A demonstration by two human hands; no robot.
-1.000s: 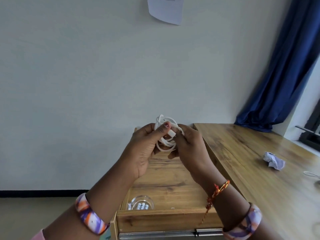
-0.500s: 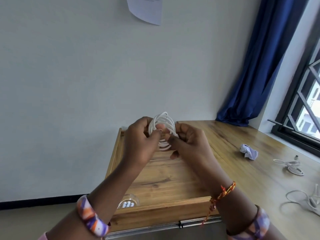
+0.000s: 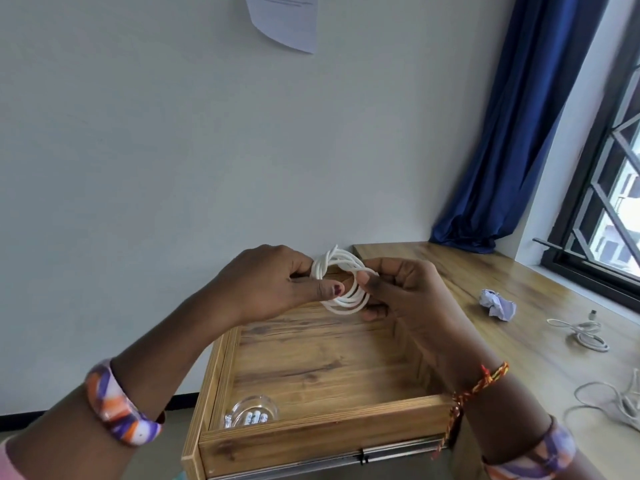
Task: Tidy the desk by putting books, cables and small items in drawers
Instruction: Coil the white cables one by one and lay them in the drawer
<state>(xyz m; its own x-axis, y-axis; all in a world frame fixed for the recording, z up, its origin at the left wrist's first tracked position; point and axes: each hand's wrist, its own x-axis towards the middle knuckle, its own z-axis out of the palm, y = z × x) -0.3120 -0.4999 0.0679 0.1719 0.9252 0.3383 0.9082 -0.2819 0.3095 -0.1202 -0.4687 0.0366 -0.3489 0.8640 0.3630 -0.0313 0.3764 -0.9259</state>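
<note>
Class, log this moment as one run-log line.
step: coiling cable | left hand: holds white cable | right hand: pinches it | drawer: open beneath

Pale grey-white wall [image 3: 156,150] is filling most of the view, plain and evenly lit. A sheet of paper [image 3: 284,20] is hanging on it near the top edge, lower corner curling away. Dark skirting strip [image 3: 86,410] is running along the wall's base above a dull beige floor [image 3: 166,441]. Deep blue curtain [image 3: 512,133] is hanging in the right corner, its hem bunching on the wooden desk top [image 3: 519,341]. Dark-framed window [image 3: 609,202] with a diagonal grille is sitting at the far right; daylight is coming through it and brightening the white reveal [image 3: 561,161] beside the curtain
</note>
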